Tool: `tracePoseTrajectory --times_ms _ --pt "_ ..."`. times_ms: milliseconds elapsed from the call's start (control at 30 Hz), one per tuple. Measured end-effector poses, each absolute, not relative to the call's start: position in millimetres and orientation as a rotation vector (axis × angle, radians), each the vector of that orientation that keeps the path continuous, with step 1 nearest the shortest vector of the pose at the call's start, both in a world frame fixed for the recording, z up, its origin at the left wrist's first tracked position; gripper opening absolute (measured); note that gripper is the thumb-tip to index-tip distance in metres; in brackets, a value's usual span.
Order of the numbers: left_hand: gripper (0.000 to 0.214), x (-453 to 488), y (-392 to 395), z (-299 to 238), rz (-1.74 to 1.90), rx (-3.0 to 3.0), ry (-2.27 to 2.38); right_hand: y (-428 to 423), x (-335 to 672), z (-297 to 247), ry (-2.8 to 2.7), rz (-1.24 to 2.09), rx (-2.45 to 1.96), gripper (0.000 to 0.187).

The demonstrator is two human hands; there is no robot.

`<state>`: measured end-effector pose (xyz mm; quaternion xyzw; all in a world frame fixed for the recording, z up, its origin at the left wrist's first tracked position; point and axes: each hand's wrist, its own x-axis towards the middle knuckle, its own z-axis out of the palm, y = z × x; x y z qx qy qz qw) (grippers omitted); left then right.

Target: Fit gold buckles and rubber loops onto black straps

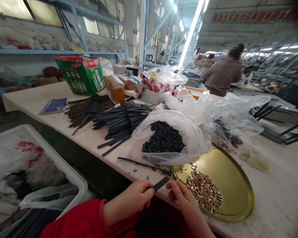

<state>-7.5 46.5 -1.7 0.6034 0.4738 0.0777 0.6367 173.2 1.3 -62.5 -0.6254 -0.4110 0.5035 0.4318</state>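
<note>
My left hand (pixel 139 197) pinches a short dark strip (pixel 161 183) between thumb and fingers, its free end pointing up and right. Close to that end is my right hand (pixel 181 196), its fingers curled together and slightly blurred; what they hold, if anything, I cannot make out. Just beyond my hands, a round gold tray (pixel 234 185) carries a heap of small gold-coloured metal buckles (pixel 205 191). Behind it, an open clear plastic bag (pixel 139 140) holds many small black pieces (pixel 164 137). A long thin dark strip (pixel 141 163) lies along the table in front of the bag.
Bundles of dark strips (pixel 121 117) and brownish strips (pixel 79 110) lie on the table (pixel 275 191), with a blue booklet (pixel 54 105) and a green carton (pixel 79 76) behind. A white bin (pixel 80 180) stands at left. One person (pixel 222 74) works further back.
</note>
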Motion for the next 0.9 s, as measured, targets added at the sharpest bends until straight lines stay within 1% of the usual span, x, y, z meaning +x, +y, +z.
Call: tracePoseTrajectory --times_ms 100,133,200,300,400,500,567,667,800,900 --pt "0.013 -4.6 52.6 4.5 0.116 1.256 1.148 18.9 232.1 -62.9 -1.4 0.69 -1.902 0.035" --pt "0.011 -2.8 54.2 6.5 0.109 1.217 1.162 25.9 246.3 -62.6 -1.577 0.566 -1.994 0.033" --pt "0.01 1.5 56.7 8.2 0.114 1.136 1.174 38.9 263.1 -61.8 -1.885 0.465 -2.122 0.031" --pt "0.009 5.7 60.0 4.3 0.171 1.02 1.13 51.2 267.3 -59.8 -2.175 0.397 -2.239 0.027" --pt "0.017 6.2 62.9 -1.3 0.216 0.904 1.078 53.3 266.4 -57.2 -2.276 0.37 -2.284 0.022" --pt "0.023 5.7 64.6 -2.9 0.233 0.8 1.082 47.8 271.5 -53.5 -2.261 0.429 -2.25 0.024" --pt "0.024 4.8 64.9 -2.1 0.24 0.76 1.078 40.8 277.6 -50.7 -2.22 0.453 -2.231 0.023" --pt "0.026 2.8 63.4 0.5 0.255 0.749 1.069 27.8 287.0 -49.0 -2.204 0.472 -2.267 0.028" --pt "0.026 2.2 57.9 5.2 0.259 0.771 1.063 16.3 290.9 -53.0 -2.224 0.548 -2.266 0.017" --pt "0.025 3.9 52.1 8.3 0.238 0.801 1.064 16.1 288.1 -54.0 -2.221 0.464 -2.27 0.021"
